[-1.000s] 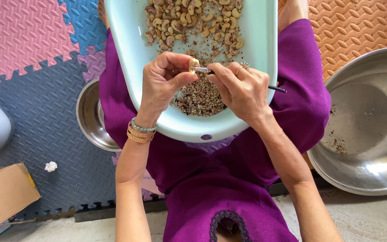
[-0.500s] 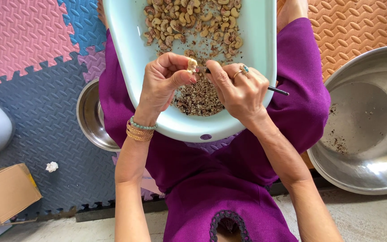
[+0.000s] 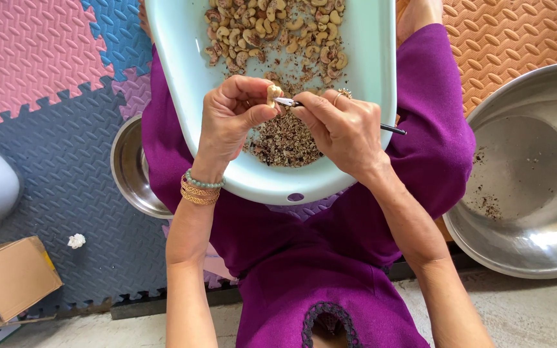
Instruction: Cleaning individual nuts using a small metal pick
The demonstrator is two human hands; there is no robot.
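Our left hand [image 3: 232, 116] pinches a cashew kernel [image 3: 272, 95] above the pale tray [image 3: 375, 58]; our right hand [image 3: 343, 129] grips the thin knife [image 3: 291, 102]. We should scrape gently, blade almost flat.

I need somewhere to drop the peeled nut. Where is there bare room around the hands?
Most free: the large steel basin on the person's right, holding only crumbs. The pale tub's side walls are bare. Crowded: the nut pile at the far end and the husk heap under the left hand and right hand.

Glossy plastic tray [image 3: 375, 58], shiny steel basin [image 3: 523, 174], textured foam mats [image 3: 53, 129].
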